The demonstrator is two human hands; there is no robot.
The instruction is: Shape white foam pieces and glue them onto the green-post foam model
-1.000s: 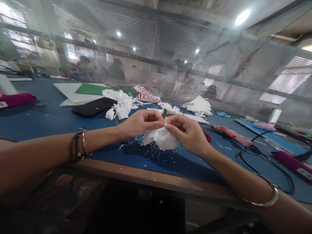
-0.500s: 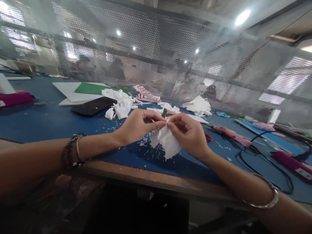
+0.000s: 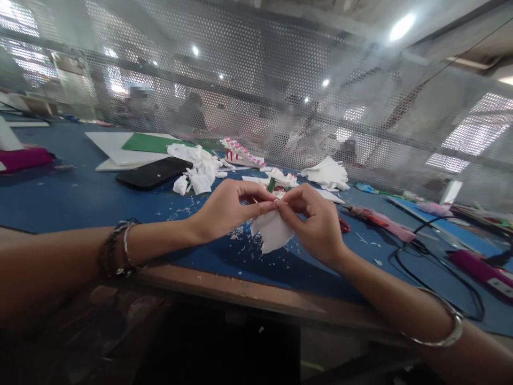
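Note:
Between my two hands hangs a thin white sheet of tissue paper [image 3: 273, 231], pinched along its top edge. My left hand [image 3: 236, 208] grips it with thumb and forefinger. From the other side, my right hand [image 3: 315, 219] pinches the same edge, the fingertips of both hands nearly touching. Just behind the fingers stands a small white model [image 3: 281, 176] with green upright parts, partly hidden by my hands. Tiny white scraps [image 3: 256, 248] lie on the blue tabletop [image 3: 88, 206] below the paper.
A black phone [image 3: 154, 174] and crumpled white paper [image 3: 200, 163] lie left of centre. Green sheet [image 3: 146, 143] and a pink-and-white model [image 3: 240, 152] sit behind. At right are a pink glue gun [image 3: 380, 223], its black cable [image 3: 441, 267] and a purple power strip [image 3: 481, 272].
The hanging paper has swung slightly and its lower edge is higher and folded differently. Both hands keep their pinch, the right fingers having shifted a little.

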